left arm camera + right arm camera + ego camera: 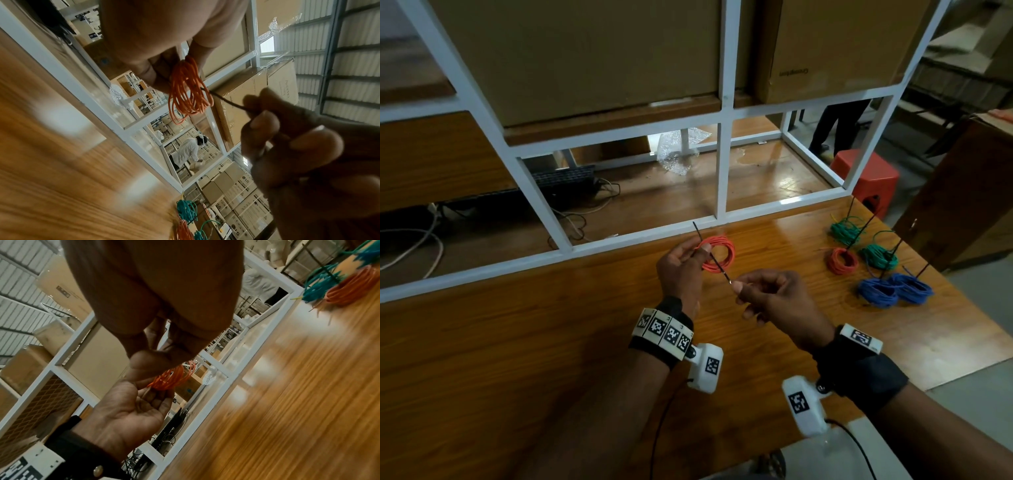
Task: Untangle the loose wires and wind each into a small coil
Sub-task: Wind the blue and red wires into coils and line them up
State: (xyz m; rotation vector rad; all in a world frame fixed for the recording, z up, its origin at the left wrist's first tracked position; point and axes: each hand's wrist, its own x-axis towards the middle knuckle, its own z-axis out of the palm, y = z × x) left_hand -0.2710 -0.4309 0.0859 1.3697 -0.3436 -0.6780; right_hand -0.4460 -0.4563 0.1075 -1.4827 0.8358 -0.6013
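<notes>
Head view: the left hand [681, 265] is pinching an orange coil [717, 253] above the table [551, 325], while the right hand [774, 294] is pinching a thin black tie [717, 265] crossing it. 5 tied coils [876, 267] are lying far right

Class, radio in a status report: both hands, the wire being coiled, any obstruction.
Left hand grips orange wire coil, held above table. Right hand pinches black tie crossing the coil. Finished coils lie well right; nothing in the way.
</notes>
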